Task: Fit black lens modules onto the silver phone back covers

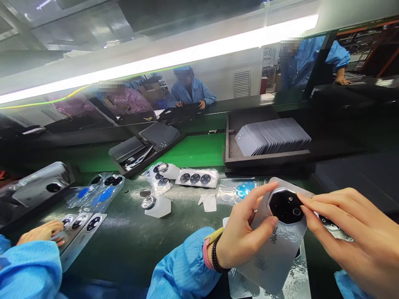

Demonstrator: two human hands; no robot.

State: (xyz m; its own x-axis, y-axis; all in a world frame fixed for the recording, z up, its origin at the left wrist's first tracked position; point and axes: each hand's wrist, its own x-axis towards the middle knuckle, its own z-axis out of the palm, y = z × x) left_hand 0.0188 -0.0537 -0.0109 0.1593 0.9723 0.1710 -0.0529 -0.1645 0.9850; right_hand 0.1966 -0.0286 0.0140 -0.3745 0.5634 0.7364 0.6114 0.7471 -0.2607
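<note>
A silver phone back cover [264,261] with a black camera plate [286,206] is tilted up in front of me. My left hand [238,236] grips its left edge, thumb on the face near the plate and fingers around the side. At the plate's right edge, my right hand [352,228] has its thumb and index finger pinched together; whether something small is between them is hidden. More silver back covers [245,284] lie beneath on the bench, partly covered by the one I hold.
A co-worker's hand [43,232] rests by several back covers [82,238] at left. White bottles [157,206], bagged camera plates [196,178] and a paper scrap [208,202] lie mid-bench. Behind stands a black tray [268,160] with a row of grey sheets [274,137], beside a green belt [199,151].
</note>
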